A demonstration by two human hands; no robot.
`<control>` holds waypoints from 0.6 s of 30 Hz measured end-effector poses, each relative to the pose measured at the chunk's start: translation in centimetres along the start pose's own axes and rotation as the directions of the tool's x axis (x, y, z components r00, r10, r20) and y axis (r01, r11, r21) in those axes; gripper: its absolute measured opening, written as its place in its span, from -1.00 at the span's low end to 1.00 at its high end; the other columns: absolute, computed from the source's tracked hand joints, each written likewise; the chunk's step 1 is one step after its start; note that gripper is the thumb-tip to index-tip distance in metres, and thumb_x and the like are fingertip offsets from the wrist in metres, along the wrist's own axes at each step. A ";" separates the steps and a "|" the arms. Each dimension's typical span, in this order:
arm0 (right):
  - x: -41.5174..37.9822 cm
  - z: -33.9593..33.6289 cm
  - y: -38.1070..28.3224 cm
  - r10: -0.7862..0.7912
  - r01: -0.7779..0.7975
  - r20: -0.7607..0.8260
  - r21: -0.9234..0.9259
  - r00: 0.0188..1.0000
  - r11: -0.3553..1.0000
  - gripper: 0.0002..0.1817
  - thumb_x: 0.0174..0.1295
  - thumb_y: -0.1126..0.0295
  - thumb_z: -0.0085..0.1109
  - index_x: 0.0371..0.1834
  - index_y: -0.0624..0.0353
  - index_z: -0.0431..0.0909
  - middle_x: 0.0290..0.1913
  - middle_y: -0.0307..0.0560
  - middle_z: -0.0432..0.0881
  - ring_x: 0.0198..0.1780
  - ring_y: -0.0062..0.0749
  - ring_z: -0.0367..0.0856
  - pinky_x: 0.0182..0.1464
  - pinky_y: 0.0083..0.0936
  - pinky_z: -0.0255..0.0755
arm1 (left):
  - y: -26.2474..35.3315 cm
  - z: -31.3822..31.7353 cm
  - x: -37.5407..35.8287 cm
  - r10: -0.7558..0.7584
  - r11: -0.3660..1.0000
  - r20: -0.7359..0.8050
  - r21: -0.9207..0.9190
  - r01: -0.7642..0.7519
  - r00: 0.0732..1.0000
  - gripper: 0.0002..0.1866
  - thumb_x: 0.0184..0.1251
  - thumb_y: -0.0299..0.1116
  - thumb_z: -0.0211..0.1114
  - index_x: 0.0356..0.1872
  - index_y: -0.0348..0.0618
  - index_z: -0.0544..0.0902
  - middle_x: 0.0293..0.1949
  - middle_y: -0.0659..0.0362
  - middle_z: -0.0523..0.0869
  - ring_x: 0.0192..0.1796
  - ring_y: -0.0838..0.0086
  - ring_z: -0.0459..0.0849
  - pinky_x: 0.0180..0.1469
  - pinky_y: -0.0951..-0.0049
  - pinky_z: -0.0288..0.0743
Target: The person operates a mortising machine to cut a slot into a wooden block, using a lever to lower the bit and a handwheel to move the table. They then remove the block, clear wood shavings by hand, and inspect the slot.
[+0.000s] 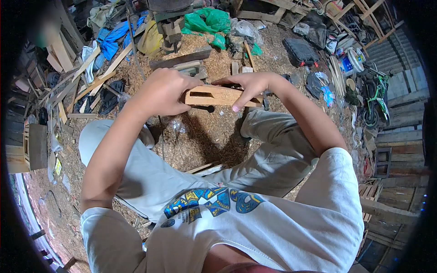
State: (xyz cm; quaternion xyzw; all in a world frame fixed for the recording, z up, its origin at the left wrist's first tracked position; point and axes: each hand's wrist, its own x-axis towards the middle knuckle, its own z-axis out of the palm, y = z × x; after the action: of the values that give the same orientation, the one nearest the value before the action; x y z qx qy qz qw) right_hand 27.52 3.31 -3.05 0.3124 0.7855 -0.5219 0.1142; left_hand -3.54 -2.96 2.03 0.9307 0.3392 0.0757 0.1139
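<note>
A wooden block [218,96] with a slot cut near its left end is held level between both hands, above the wood shavings on the ground. My left hand [166,91] grips its left end, fingers wrapped behind. My right hand [248,87] holds the right part, with the thumb on the near face and the fingers over the top. Under the left end a dark round-ended piece shows; what it is I cannot tell.
Wood strips [102,75] lie at the left. A dark plank [182,58] lies beyond the hands, near green plastic bags [208,20]. A black case [300,51] and a green bike [377,98] are at the right. My bent legs flank the shavings.
</note>
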 end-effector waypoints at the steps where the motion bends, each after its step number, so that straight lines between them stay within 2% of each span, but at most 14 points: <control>1: 0.0 0.0 0.1 0.000 0.000 -0.001 0.001 1.000 1.000 0.48 -0.05 -0.28 0.70 0.77 0.39 0.05 0.65 0.35 0.35 0.62 0.05 0.41 0.67 -0.20 0.22 | 0.0 0.0 -0.1 0.001 1.000 0.001 0.000 -0.001 1.000 -0.33 -0.10 -0.26 0.59 0.23 0.04 0.81 -0.05 0.00 0.88 -0.07 -0.01 0.85 0.00 0.04 0.75; 3: 0.1 -0.1 0.3 0.012 -0.013 0.011 0.046 1.000 0.999 0.45 -0.03 -0.29 0.68 0.76 0.40 0.08 0.65 0.35 0.36 0.61 0.05 0.42 0.65 -0.19 0.25 | 0.2 -0.2 -0.3 0.015 0.995 -0.076 -0.094 -0.022 0.997 -0.48 -0.06 -0.29 0.59 0.06 0.00 0.83 -0.15 0.01 0.88 -0.11 -0.01 0.83 -0.06 0.03 0.72; 4: 0.1 0.0 0.4 0.011 -0.011 0.011 0.046 1.000 0.999 0.45 -0.03 -0.29 0.68 0.76 0.40 0.08 0.65 0.35 0.36 0.61 0.05 0.42 0.65 -0.19 0.25 | 0.1 -0.2 -0.3 0.014 0.995 -0.076 -0.093 -0.021 0.997 -0.48 -0.06 -0.29 0.59 0.06 0.00 0.83 -0.15 0.01 0.88 -0.11 -0.01 0.83 -0.06 0.03 0.72; 6: 0.1 0.0 0.5 0.030 -0.032 0.032 0.075 0.999 0.997 0.43 -0.01 -0.30 0.67 0.74 0.42 0.11 0.63 0.35 0.39 0.60 0.05 0.43 0.64 -0.18 0.27 | -0.3 -0.1 -0.3 0.004 0.992 -0.048 -0.123 -0.010 0.999 -0.36 -0.09 -0.27 0.58 0.20 0.00 0.80 -0.09 -0.02 0.87 -0.09 -0.02 0.84 -0.02 0.06 0.73; 10: 0.4 0.2 0.3 0.003 -0.003 -0.005 -0.014 1.000 1.000 0.41 0.01 -0.30 0.66 0.73 0.44 0.13 0.60 0.36 0.42 0.59 0.05 0.44 0.63 -0.17 0.29 | -0.5 -0.1 -0.5 0.024 0.995 -0.051 -0.101 -0.029 0.998 -0.36 -0.09 -0.30 0.57 0.19 -0.01 0.80 -0.09 -0.03 0.87 -0.07 -0.02 0.84 -0.02 0.07 0.72; 12: 0.3 0.3 -0.1 0.038 -0.038 -0.018 0.009 0.999 0.999 0.36 0.04 -0.13 0.71 0.77 0.33 0.09 0.60 0.25 0.46 0.55 -0.01 0.49 0.60 -0.18 0.33 | -0.2 -0.3 -0.6 -0.006 0.995 -0.039 -0.100 0.002 0.999 -0.36 -0.09 -0.34 0.56 0.20 -0.01 0.79 -0.09 -0.03 0.87 -0.05 -0.01 0.84 -0.01 0.06 0.72; 13: 0.1 0.4 -0.4 0.038 -0.038 -0.019 0.010 0.999 0.999 0.36 0.04 -0.13 0.71 0.77 0.33 0.09 0.60 0.25 0.46 0.55 -0.01 0.49 0.60 -0.18 0.33 | -0.3 -0.3 -0.6 -0.005 0.995 -0.038 -0.100 0.001 0.999 -0.36 -0.09 -0.34 0.56 0.20 -0.01 0.79 -0.09 -0.03 0.87 -0.05 -0.01 0.84 -0.01 0.06 0.72; 15: -0.1 0.5 -0.8 -0.008 0.008 -0.019 -0.015 1.000 1.000 0.37 0.06 -0.30 0.63 0.72 0.43 0.14 0.60 0.37 0.42 0.58 0.07 0.45 0.62 -0.16 0.30 | -0.5 -0.2 -0.6 -0.030 0.993 -0.009 -0.111 0.029 1.000 -0.35 -0.09 -0.37 0.56 0.20 -0.04 0.79 -0.04 -0.05 0.87 -0.01 -0.01 0.84 0.03 0.06 0.72; 18: -0.2 0.6 -0.7 -0.018 0.017 -0.024 -0.022 1.000 1.000 0.37 0.06 -0.30 0.62 0.72 0.43 0.14 0.60 0.37 0.43 0.58 0.07 0.46 0.62 -0.17 0.30 | -0.9 0.5 -0.7 0.003 0.994 -0.047 -0.105 -0.008 0.999 -0.35 -0.09 -0.39 0.55 0.21 -0.06 0.79 0.00 -0.05 0.86 0.02 -0.02 0.84 0.08 0.07 0.73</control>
State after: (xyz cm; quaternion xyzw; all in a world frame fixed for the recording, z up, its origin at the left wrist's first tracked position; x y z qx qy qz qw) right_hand 27.16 2.57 -2.73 0.3105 0.7951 -0.5106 0.1037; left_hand -4.58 -2.81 1.30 0.9222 0.3349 0.1157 0.1546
